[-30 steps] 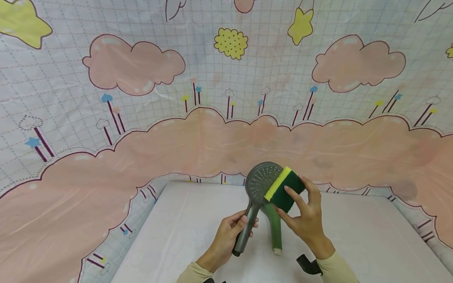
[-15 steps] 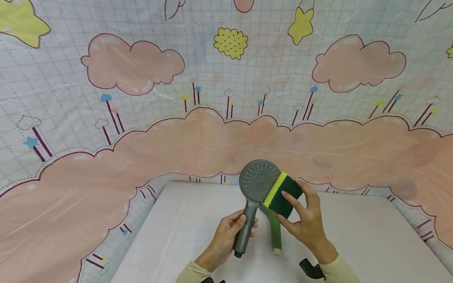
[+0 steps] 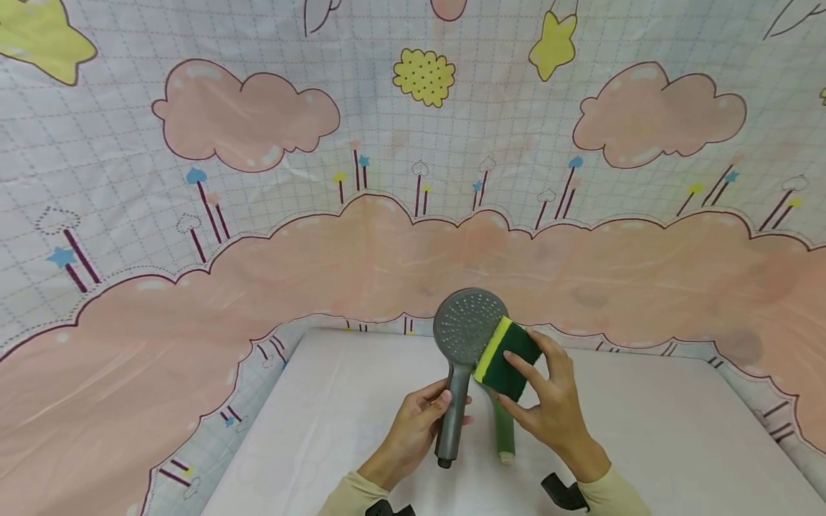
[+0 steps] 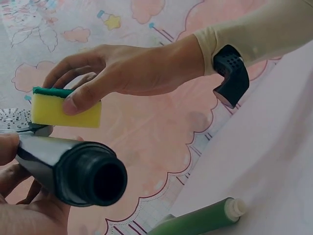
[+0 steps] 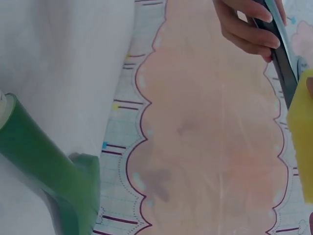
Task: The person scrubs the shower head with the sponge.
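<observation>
My left hand (image 3: pixel 413 428) grips the handle of a grey shower head (image 3: pixel 467 326), held up with its nozzle face toward me. In the left wrist view its hollow threaded end (image 4: pixel 105 181) points at the camera. Thumb and fingers of my right hand (image 3: pixel 556 408) pinch a sponge (image 3: pixel 518 340), green scourer side out. The sponge's yellow side lies against the lower right edge of the nozzle face, covering a little of it. A green shower-head-shaped thing (image 3: pixel 505 433) lies behind on the table; its wide end is partly hidden in the head view.
The white table (image 3: pixel 323 401) runs back to a printed cloth backdrop (image 3: pixel 387 272) with pink clouds and stars. A black wrist camera (image 3: pixel 563 492) is strapped by the right sleeve, another (image 3: pixel 389 508) by the left.
The shower head has shifted left and slightly up, its handle now more upright. Held in my right hand, the sponge has slid down and left along the rim.
</observation>
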The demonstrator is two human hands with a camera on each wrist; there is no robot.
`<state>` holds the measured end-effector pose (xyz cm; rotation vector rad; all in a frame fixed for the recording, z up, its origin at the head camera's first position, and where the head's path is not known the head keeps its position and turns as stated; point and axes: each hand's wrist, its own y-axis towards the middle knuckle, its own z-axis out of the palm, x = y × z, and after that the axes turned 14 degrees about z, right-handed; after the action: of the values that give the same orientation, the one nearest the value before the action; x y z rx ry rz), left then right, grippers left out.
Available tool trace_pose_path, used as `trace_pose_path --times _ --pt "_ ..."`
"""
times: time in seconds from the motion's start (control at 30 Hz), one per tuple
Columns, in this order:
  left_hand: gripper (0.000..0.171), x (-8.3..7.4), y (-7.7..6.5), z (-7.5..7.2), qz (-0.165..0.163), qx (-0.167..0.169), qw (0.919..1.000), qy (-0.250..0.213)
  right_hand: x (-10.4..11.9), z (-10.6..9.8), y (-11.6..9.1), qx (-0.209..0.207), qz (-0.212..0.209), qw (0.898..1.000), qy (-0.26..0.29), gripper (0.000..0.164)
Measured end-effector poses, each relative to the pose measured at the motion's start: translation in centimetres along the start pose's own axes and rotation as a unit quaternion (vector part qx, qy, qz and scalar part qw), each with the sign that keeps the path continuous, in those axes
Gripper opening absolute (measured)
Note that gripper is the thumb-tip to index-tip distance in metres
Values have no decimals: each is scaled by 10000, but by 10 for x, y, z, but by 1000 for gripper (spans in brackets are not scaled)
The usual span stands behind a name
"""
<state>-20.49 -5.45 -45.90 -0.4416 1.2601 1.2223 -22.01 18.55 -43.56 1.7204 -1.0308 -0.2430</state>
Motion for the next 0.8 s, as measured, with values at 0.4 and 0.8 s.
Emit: trace_pose_path --times 0.4,0.8 --pt "60 0 1 -1 -248 -210 9994 76 7 1 -4 173 -83 9995 -239 58" --pt "59 3 4 0 -93 -482 9988 -40 13 6 -7 250 -347 9990 -129 55"
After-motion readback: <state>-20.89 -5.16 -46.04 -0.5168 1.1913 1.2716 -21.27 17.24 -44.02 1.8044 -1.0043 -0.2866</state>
